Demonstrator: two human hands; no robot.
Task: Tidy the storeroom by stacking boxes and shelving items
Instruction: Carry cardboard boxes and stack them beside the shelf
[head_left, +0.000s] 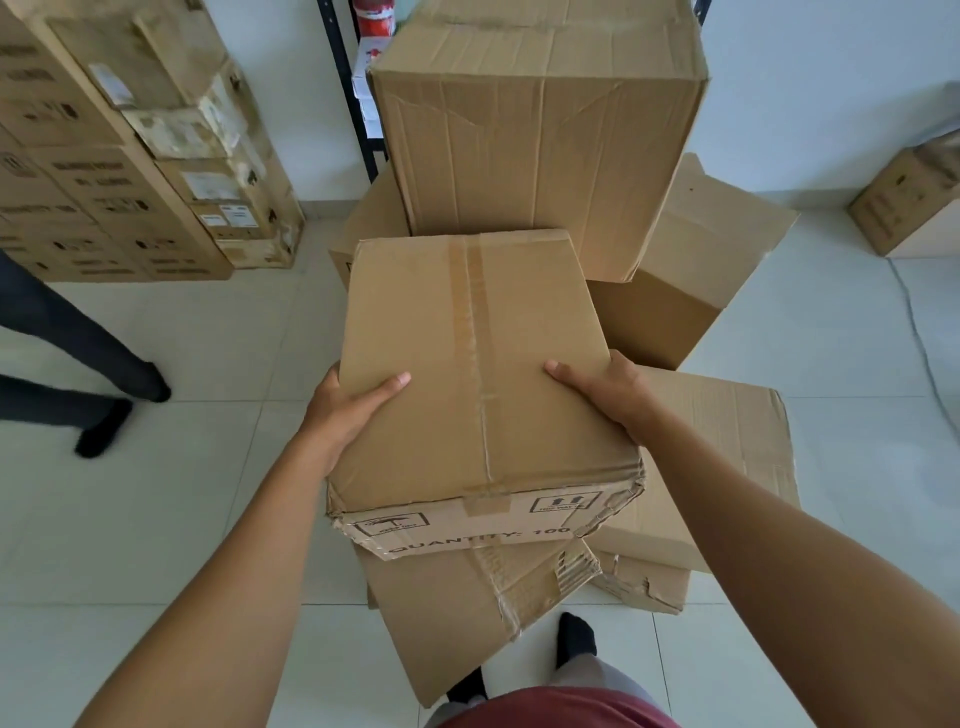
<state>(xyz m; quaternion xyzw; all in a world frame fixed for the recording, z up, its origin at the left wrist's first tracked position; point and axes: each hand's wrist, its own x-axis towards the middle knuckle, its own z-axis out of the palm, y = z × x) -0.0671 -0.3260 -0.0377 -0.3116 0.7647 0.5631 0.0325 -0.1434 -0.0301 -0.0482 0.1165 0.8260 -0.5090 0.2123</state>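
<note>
White-tiled floor (182, 493) lay cluttered, and above a crumpled carton (467, 613) the left hand (353, 410) and right hand (608, 389) gripped the taped box (478, 374) by opposite sides, seemingly stiff, bulky, best supported underneath.

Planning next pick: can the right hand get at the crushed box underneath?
Probably not: right hand and left hand both grip the taped box, which overlaps the crushed box.

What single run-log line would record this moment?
action: holding | object: taped cardboard box | left hand: grips left side | right hand: grips right side | beneath: crushed box
</note>
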